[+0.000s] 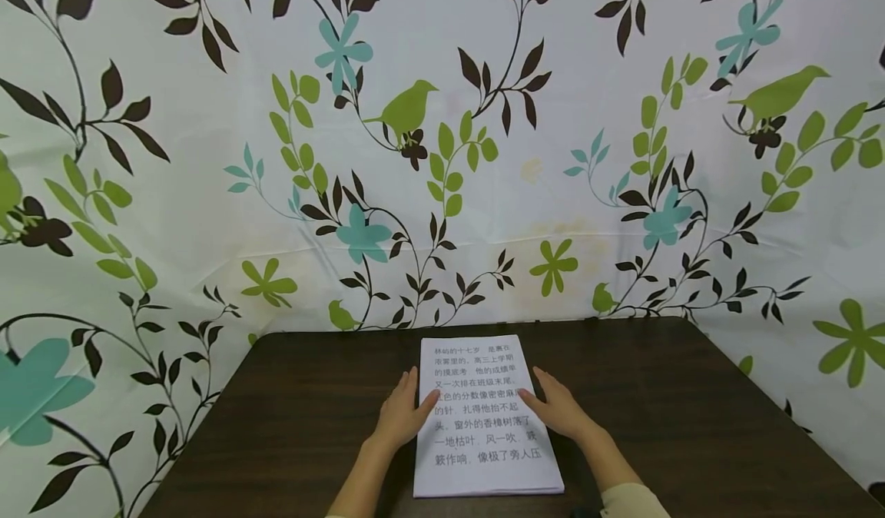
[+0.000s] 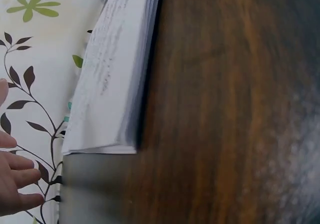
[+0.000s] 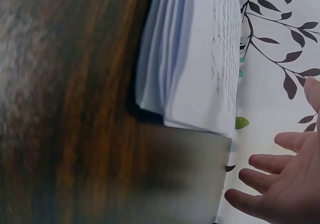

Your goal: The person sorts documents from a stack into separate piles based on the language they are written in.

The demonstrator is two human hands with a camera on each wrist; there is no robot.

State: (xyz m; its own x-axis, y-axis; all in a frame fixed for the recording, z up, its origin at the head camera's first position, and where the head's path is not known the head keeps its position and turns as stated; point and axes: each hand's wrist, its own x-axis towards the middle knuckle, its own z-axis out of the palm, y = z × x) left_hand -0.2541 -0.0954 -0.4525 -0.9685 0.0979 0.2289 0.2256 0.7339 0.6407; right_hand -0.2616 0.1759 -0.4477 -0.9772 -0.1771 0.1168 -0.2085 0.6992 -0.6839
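A thick stack of white paper (image 1: pixel 484 478), its top sheet printed with lines of Chinese characters, lies flat on the table. Along its left side is my left hand (image 1: pixel 402 412), fingers extended and thumb reaching over the paper's edge in the head view. My right hand (image 1: pixel 561 409) mirrors it on the right side, its thumb also overlapping the sheet. In the left wrist view, the left hand's spread fingers (image 2: pixel 22 176) appear beside the stack (image 2: pixel 112 89). Layered sheets (image 3: pixel 200 84) show in the right wrist view, with the right hand (image 3: pixel 290 184) held away from them, fingers straight.
The dark wooden table (image 1: pixel 304 395) extends to both sides of the paper. Behind it hangs a white cloth (image 1: pixel 484 257) patterned with leaves, flowers and birds, meeting the table's back edge. A small dark object (image 1: pixel 585 513) peeks in at the bottom, by the right sleeve (image 1: pixel 631 501).
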